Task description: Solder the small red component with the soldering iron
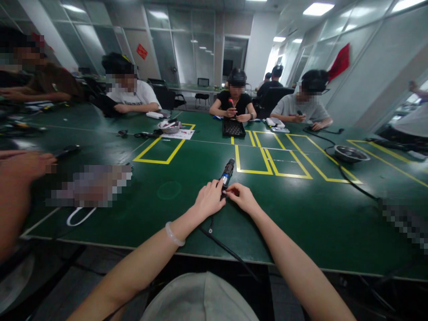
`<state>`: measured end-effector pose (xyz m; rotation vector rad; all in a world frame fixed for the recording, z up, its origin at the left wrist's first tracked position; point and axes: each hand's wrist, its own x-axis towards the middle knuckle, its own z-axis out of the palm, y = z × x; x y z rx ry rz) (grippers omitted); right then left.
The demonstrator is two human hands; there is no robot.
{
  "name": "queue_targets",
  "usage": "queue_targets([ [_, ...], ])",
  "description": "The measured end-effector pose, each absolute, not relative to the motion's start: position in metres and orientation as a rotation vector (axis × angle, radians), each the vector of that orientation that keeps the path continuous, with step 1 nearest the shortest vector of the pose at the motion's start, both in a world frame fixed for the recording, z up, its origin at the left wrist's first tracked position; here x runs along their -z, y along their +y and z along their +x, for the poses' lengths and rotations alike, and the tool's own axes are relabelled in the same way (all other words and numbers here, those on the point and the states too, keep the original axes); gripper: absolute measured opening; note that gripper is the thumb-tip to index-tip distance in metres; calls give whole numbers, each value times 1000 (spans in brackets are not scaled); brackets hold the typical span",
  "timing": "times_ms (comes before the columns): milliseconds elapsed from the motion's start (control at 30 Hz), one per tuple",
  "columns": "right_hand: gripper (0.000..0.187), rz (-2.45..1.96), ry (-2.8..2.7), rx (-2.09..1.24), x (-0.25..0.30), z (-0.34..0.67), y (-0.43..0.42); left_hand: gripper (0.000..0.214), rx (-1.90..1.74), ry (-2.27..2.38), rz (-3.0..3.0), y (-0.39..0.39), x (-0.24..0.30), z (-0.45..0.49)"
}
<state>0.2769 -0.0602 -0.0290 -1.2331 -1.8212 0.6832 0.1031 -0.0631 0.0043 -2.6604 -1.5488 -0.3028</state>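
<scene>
The tool [228, 171], black with a blue band, was set on the green table [301, 227], its tip pointed away toward the far side! Over its near part the left hand [207, 199] was laid, palm down, and here the grip was closed, the tool held under the fingers. Right alongside, the right hand [243, 197] was brought close, thumb and forefinger curled nearly together; whether anything small was pinched there could not be told from this view.

On the left wrist a bracelet [174, 235] was worn. Below the hands, a black cable [230, 250] was stretched over the table's near edge, a small ring [210, 231] seen near it. Just beyond the tool, yellow tape [253, 171] was laid out in boxes. And farther across, a tray [233, 135] was placed before a co-worker [235, 99], by whom a red-topped driver [230, 103] was held!
</scene>
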Motion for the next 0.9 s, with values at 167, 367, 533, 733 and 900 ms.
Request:
queue_targets([
  [167,13,-1230,-1778,-704,30,277,-59,64,326,-1560,-2648,-64,-5,104],
  [367,21,-1251,-1790,-695,25,284,-60,53,335,-1663,-2577,-64,-7,111],
  [533,22,-1231,-1773,-716,28,282,-61,49,315,-1730,-2548,-64,-11,115],
  [733,20,-1224,-1771,-715,30,283,-60,51,318,-1712,-2562,-62,-12,110],
  [900,20,-1266,-1767,-690,29,286,-59,54,302,-1698,-2562,-57,-10,100],
])
